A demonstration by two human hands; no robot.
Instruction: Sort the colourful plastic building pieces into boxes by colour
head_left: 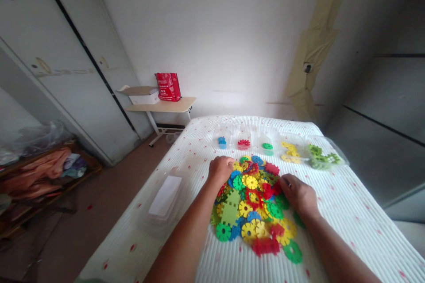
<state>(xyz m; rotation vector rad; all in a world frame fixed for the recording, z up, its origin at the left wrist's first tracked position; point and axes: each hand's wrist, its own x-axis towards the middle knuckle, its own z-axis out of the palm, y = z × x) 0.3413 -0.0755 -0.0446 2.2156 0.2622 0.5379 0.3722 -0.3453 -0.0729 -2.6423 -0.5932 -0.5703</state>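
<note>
A heap of flat plastic building pieces (255, 203) in red, yellow, green and blue lies on a white ribbed mat (348, 212). My left hand (220, 170) rests on the heap's far left edge, fingers curled down into the pieces. My right hand (298, 194) is at the heap's right edge with fingers bent, touching a red piece (267, 189); what either hand holds is hidden. Behind the heap stands a row of clear containers: blue pieces (222, 142), red pieces (243, 143), a green piece (267, 146), yellow pieces (290, 152) and light green pieces (320, 156).
A clear lidded box (165, 197) with white paper in it sits left of the heap. Beyond the mat stands a small side table (162, 106) with a red bag (168, 86) and a white box (143, 94). A low shelf with clothes (43, 172) is at the left.
</note>
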